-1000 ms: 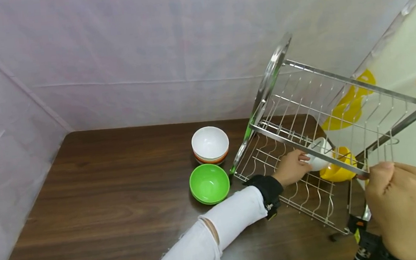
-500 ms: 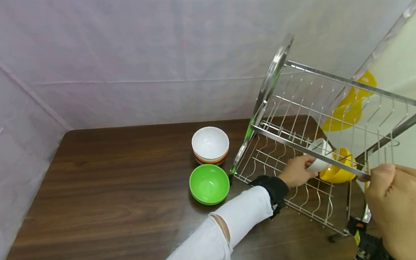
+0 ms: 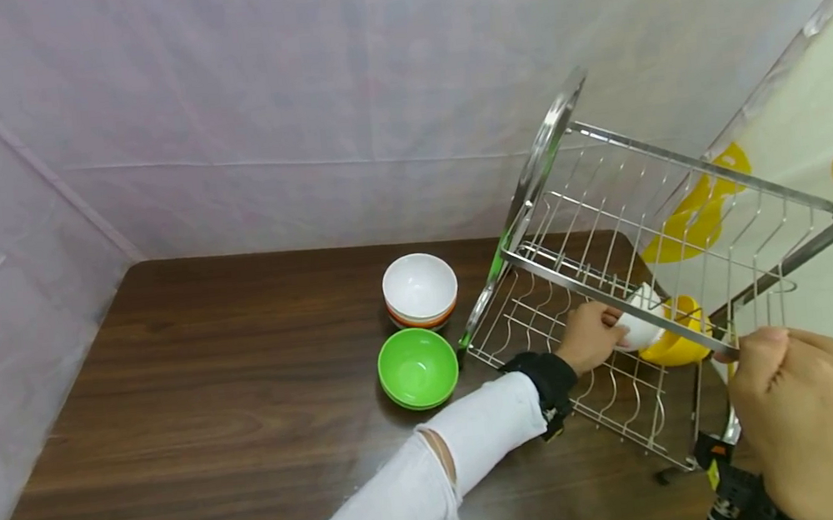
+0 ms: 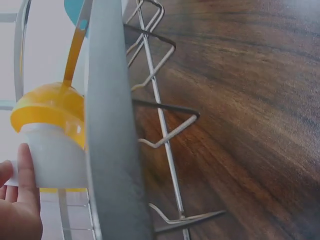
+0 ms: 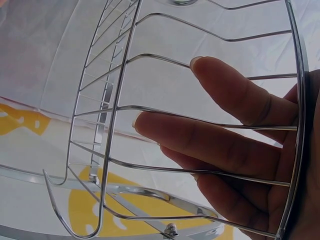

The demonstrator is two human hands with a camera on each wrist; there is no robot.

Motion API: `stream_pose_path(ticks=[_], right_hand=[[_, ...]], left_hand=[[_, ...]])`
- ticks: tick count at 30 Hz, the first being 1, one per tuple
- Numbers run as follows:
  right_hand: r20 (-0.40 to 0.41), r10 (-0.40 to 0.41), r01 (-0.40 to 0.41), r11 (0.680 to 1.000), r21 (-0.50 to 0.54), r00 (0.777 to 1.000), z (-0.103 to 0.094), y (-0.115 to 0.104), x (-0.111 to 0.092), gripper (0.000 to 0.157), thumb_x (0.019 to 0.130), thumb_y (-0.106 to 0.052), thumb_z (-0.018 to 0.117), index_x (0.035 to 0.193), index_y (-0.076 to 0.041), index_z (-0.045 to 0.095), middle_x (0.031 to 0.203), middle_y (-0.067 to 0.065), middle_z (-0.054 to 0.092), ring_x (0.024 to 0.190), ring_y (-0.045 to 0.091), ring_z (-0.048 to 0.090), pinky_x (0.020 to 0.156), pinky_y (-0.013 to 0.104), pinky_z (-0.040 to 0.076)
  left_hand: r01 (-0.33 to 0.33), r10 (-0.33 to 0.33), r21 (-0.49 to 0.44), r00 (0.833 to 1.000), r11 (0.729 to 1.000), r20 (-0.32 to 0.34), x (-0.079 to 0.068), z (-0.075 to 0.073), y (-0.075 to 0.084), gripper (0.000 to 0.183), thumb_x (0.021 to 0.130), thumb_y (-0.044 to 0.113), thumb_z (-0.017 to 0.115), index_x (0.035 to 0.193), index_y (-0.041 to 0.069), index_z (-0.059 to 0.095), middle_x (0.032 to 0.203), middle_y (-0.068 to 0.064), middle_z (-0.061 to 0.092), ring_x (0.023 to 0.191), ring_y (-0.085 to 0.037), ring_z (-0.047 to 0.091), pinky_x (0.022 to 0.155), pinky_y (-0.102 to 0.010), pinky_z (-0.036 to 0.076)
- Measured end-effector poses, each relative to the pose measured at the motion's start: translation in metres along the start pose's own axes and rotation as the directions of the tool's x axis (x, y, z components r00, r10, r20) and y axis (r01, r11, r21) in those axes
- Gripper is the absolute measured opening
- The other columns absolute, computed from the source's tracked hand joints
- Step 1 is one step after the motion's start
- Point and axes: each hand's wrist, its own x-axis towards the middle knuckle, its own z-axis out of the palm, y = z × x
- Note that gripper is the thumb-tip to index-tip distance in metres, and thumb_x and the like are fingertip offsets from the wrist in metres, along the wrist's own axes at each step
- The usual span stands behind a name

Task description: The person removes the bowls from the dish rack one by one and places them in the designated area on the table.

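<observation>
My left hand reaches into the lower tier of a two-tier metal dish rack and pinches the edge of a white bowl. In the left wrist view, the index finger lies along the side of the white bowl, with the thumb at its rim. A yellow bowl stands tilted in the rack, against the white one. At the front right corner of the upper tier, my right hand grips the rack's rail. Its fingers reach under the wires in the right wrist view.
Left of the rack, a green bowl stands on the dark wooden table. Behind it is a stack of bowls, white on top with orange below. A pale cloth wall rises behind the table.
My left hand has moved slightly right and the white bowl has turned a little beside the yellow bowl. The right hand keeps its grip on the dish rack.
</observation>
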Motion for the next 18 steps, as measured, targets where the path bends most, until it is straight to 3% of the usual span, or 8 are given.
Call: stream_pose_path(ticks=[2,5,11,18], right_hand=[[-0.010,0.005,-0.005,1.000,0.000,1.000,0.000,0.000,0.000,0.051,0.090,-0.024,0.034,0.046,-0.001,0.047,0.070,0.018,0.065,0.049,0.042,0.042,0.042,0.036,0.011],[-0.017,0.012,-0.012,1.000,-0.002,1.000,0.002,-0.002,-0.001,0.051,0.089,-0.024,0.034,0.047,-0.001,0.050,0.068,0.018,0.065,0.049,0.042,0.042,0.041,0.036,0.011],[-0.008,-0.014,0.014,1.000,-0.009,1.000,0.002,-0.002,-0.001,0.053,0.090,-0.025,0.033,0.043,-0.002,0.043,0.071,0.019,0.065,0.048,0.043,0.042,0.041,0.036,0.011],[0.031,-0.044,0.045,0.999,-0.001,0.999,0.000,0.000,0.003,0.053,0.091,-0.023,0.033,0.046,0.001,0.048,0.065,0.021,0.061,0.046,0.044,0.041,0.039,0.035,0.014]], left_hand=[[0.004,-0.004,-0.012,1.000,1.000,0.003,-0.003,0.001,0.004,0.013,0.085,-0.004,0.068,0.098,-0.008,0.066,0.080,-0.009,0.067,0.062,-0.015,0.069,0.055,-0.016,0.052],[-0.009,0.009,0.045,1.000,0.999,-0.005,-0.007,-0.002,0.008,0.014,0.085,-0.001,0.069,0.098,-0.005,0.067,0.082,-0.007,0.068,0.063,-0.012,0.068,0.052,-0.012,0.048],[-0.089,0.087,0.073,0.996,0.993,0.036,-0.015,-0.016,0.016,0.016,0.086,0.000,0.068,0.101,-0.007,0.067,0.084,-0.008,0.068,0.063,-0.008,0.067,0.052,-0.011,0.048],[-0.219,0.194,0.255,0.974,0.942,0.119,-0.028,-0.039,0.027,0.019,0.089,0.010,0.069,0.106,0.001,0.069,0.087,-0.003,0.070,0.062,0.004,0.057,0.057,-0.006,0.044]])
